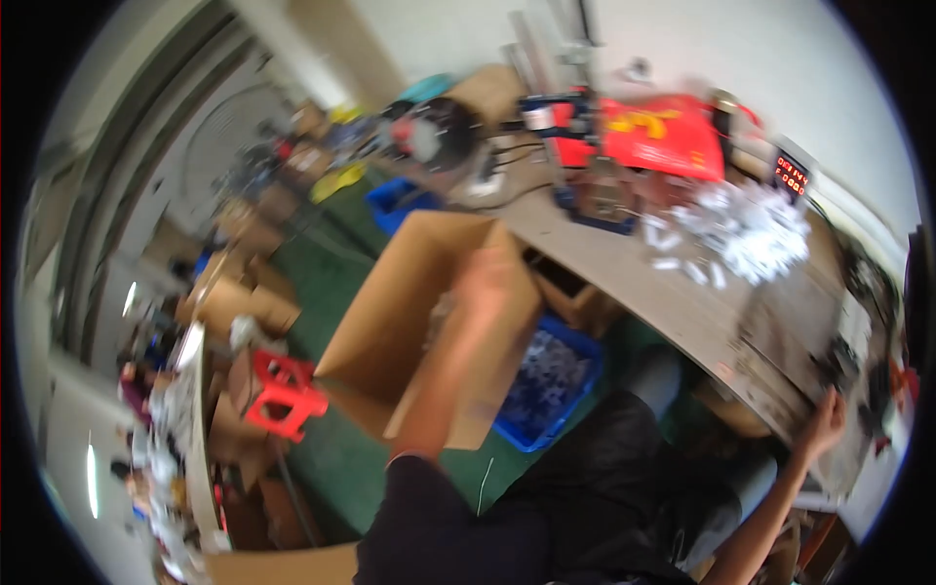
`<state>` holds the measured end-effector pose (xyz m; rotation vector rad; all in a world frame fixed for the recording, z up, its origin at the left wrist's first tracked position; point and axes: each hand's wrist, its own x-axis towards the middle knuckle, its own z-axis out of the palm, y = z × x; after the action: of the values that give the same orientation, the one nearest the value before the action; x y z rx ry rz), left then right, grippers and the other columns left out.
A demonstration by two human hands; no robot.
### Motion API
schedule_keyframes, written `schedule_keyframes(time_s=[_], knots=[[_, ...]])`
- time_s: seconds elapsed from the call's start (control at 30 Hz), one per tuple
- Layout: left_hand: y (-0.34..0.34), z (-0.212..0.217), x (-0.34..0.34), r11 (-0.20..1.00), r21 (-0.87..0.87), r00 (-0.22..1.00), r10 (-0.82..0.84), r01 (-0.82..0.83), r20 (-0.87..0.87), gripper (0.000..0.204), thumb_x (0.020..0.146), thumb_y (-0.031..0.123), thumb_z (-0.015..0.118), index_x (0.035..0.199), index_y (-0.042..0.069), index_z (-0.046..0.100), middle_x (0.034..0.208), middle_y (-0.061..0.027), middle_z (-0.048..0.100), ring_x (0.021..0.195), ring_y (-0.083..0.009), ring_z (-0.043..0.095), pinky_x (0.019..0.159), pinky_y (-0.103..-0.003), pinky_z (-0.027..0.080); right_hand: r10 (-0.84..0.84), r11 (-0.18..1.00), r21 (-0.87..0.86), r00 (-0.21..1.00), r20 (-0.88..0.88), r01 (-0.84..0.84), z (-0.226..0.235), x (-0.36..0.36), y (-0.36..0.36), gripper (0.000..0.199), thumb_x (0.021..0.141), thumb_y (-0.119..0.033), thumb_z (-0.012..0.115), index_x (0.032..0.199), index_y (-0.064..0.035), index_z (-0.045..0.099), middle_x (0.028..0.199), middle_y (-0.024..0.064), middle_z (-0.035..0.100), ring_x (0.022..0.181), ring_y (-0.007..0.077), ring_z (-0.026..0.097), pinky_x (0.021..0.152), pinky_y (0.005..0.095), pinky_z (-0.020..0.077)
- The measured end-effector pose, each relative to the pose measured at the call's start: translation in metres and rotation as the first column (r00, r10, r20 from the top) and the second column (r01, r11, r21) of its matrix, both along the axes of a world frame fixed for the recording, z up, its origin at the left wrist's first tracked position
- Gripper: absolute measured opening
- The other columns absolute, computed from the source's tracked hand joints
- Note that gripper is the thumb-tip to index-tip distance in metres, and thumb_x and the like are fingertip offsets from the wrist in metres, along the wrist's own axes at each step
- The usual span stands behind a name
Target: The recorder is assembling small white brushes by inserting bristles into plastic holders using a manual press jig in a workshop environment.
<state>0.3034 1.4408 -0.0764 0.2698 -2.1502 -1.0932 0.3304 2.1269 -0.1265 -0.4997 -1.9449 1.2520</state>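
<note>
A tall open cardboard box (375,322) stands to the left of my legs. My left hand (485,283) reaches over and into its opening. Motion smears its fingers, so I cannot tell whether they hold anything. Small pale pieces (439,317) show faintly inside the box beside my forearm. At the far right my right hand (827,421) is over the near edge of the workbench (673,292), its fingers curled together. What is between them, if anything, is too small to make out. A heap of small white plastic pieces (756,229) lies on the bench.
A blue crate (551,385) with small pale parts sits on the green floor beside the box. A red plastic stool (283,395) is left of the box. On the bench are a hand press (600,190), a red bag (668,136) and a red-digit display (792,175).
</note>
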Motion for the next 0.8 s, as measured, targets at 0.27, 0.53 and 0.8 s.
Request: schedule_keyframes(time_s=[0.27,0.53,0.8], knots=[[0.199,0.019,-0.112,0.751,-0.426,0.863,-0.456,0.505,0.219,0.074,0.084,0.032,0.079,0.145,0.007,0.047,0.148,-0.0214,0.048,0.142,-0.0417,0.039,0.115,-0.052,0.036,-0.058,0.994,0.098,0.986,0.154,0.043,-0.019,-0.012,0.015,0.037,0.1,-0.039,0.065,0.09,-0.0036,0.069,0.071,-0.0004,0.054,0.07,0.0125,0.05,0.068,0.0319,0.0422],[0.264,-0.028,-0.178,0.643,-0.57,0.859,-0.38,0.512,0.343,0.069,0.093,0.039,0.067,0.147,0.0,0.047,0.145,-0.0244,0.05,0.142,-0.0409,0.039,0.117,-0.054,0.028,-0.145,0.982,0.143,0.981,0.127,0.126,-0.016,-0.004,0.021,0.04,0.099,-0.044,0.067,0.087,-0.0057,0.069,0.074,-0.0011,0.056,0.072,0.0119,0.051,0.069,0.0309,0.0406],[0.268,-0.038,-0.187,0.551,-0.782,0.955,-0.22,0.291,0.2,0.039,0.084,0.016,0.065,0.117,-0.004,0.064,0.12,-0.0188,0.061,0.116,-0.0318,0.054,0.098,-0.044,0.044,-0.108,0.981,0.18,0.98,0.169,0.077,-0.028,-0.015,0.034,0.042,0.098,-0.044,0.068,0.092,-0.003,0.073,0.074,0.0,0.056,0.071,0.0125,0.051,0.068,0.0322,0.0433]])
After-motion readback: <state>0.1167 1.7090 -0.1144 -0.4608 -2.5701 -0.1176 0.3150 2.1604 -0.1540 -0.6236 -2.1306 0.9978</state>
